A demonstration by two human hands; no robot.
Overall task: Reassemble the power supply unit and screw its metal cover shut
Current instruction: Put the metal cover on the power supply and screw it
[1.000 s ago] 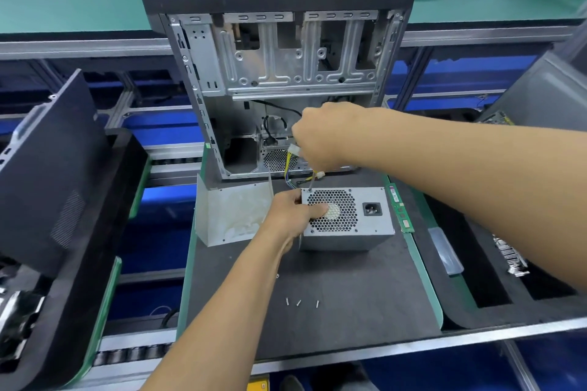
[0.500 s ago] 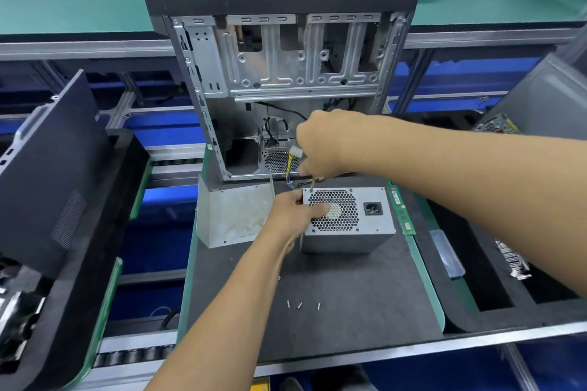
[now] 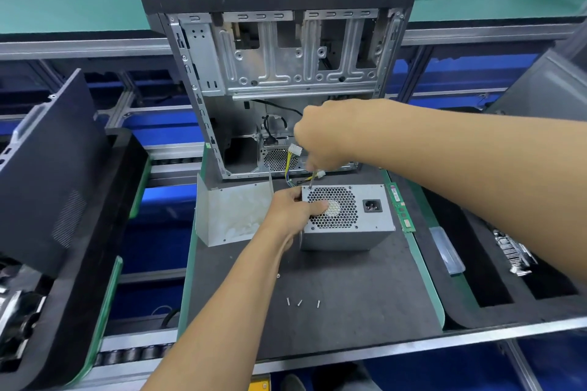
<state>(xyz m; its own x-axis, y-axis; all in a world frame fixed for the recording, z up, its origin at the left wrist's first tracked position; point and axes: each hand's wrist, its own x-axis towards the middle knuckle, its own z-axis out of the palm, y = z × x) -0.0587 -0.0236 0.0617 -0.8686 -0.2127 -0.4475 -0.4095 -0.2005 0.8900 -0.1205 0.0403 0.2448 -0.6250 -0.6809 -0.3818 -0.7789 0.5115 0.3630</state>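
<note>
The left hand (image 3: 290, 211) grips the power supply unit (image 3: 346, 216) at its left edge, thumb across the grille. The right hand (image 3: 324, 136) curls its fingers round a screwdriver (image 3: 312, 177), tip at the unit's top-left corner.

A grey metal power supply unit (image 3: 346, 219) sits on a dark worktop (image 3: 349, 295), just in front of an open computer case. Its upward-facing panel has a round honeycomb fan grille (image 3: 333, 208) and a black power socket (image 3: 372, 206) to the right of it. Yellow and black wires (image 3: 290, 168) with white connectors rise from behind its far left corner. A separate bent metal cover (image 3: 233, 214) stands upright just left of the unit. Three small loose screws (image 3: 300, 303) lie on the worktop nearer the viewer, well apart from the unit.
</note>
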